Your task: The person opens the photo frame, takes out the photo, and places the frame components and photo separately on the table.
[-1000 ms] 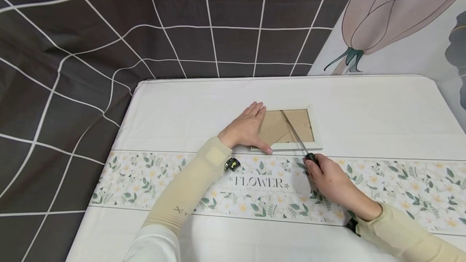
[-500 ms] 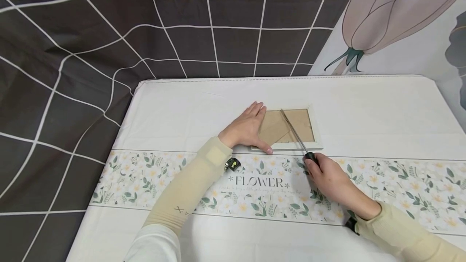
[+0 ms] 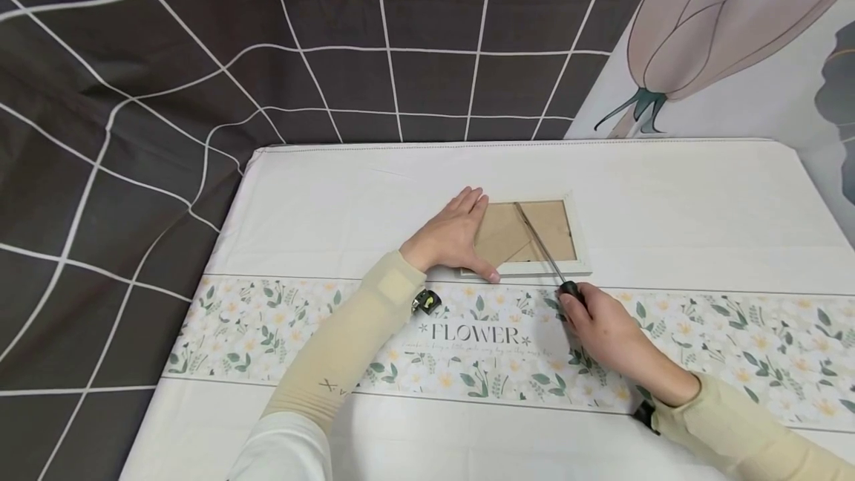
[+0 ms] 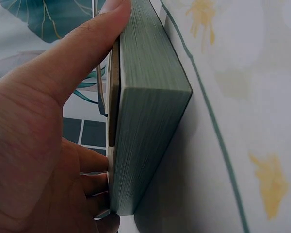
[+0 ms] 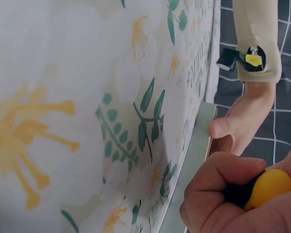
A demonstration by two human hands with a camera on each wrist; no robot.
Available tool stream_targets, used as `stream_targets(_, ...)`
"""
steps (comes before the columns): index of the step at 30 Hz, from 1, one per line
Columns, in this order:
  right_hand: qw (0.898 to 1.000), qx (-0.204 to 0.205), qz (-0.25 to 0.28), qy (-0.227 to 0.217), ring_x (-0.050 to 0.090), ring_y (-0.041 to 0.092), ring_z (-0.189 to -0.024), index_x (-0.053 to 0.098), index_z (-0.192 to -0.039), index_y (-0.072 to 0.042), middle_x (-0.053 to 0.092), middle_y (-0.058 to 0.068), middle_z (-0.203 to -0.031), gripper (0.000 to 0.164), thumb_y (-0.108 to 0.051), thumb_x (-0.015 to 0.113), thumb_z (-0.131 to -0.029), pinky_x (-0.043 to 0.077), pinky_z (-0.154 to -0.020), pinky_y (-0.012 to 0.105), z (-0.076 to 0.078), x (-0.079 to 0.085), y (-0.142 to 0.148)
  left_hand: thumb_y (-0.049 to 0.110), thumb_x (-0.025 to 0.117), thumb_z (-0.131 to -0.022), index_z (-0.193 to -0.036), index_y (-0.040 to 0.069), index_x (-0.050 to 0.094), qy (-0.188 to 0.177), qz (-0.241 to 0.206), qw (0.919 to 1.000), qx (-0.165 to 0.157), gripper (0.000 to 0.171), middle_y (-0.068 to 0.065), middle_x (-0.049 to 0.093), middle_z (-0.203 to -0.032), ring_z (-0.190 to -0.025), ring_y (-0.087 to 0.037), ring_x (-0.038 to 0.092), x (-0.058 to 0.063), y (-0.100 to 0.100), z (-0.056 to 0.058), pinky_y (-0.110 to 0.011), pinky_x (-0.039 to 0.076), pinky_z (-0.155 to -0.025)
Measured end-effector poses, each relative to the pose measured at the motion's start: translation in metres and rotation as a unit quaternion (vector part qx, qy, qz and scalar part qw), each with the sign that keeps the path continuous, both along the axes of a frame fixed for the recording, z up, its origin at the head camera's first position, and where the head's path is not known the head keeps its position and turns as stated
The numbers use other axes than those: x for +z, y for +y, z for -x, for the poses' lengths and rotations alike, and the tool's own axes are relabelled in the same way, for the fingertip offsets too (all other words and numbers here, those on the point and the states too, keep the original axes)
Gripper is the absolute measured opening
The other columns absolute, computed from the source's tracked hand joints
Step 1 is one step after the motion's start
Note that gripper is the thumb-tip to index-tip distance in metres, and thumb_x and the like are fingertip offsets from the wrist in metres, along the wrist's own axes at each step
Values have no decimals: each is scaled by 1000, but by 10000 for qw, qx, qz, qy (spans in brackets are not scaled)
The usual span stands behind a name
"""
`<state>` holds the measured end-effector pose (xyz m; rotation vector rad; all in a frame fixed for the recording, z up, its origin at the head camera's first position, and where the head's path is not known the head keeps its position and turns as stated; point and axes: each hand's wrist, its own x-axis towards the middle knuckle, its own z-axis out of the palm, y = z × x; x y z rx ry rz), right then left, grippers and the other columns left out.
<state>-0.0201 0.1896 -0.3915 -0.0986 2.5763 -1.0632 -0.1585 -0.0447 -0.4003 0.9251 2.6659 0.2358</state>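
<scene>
A pale picture frame (image 3: 579, 240) lies back side up on the table, its brown backing board (image 3: 554, 221) showing. My left hand (image 3: 450, 236) spreads over the frame's left end and presses on it, thumb at the near rail and fingers reaching toward the far one. In the left wrist view the thumb lies straight across the greenish-looking frame edge (image 4: 155, 121). My right hand (image 3: 604, 329) grips a screwdriver (image 3: 546, 252) by its black handle. The shaft slants over the backing, its tip at the far inner edge. The handle's yellow end (image 5: 269, 189) shows in the right wrist view.
The white tablecloth (image 3: 374, 199) carries a floral band (image 3: 267, 325) lettered FLOWER in front of the frame. Behind and to the left hangs a dark gridded cloth (image 3: 434, 80). A flower-printed cloth (image 3: 695, 50) hangs at the back right.
</scene>
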Motion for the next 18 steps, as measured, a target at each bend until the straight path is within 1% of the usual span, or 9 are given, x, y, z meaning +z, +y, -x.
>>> stream_targets(18,10000,10,33,-36,42,16,-54,47,-91,0,44,5,-65,35,-27,31,-105,38,-44,26,0,0,-1,81,63,-55,-149,-5,7,16,-15,10000,28,140,-20,2,-156,-142,-28,-6,-2,0,0,-30,-5,-114)
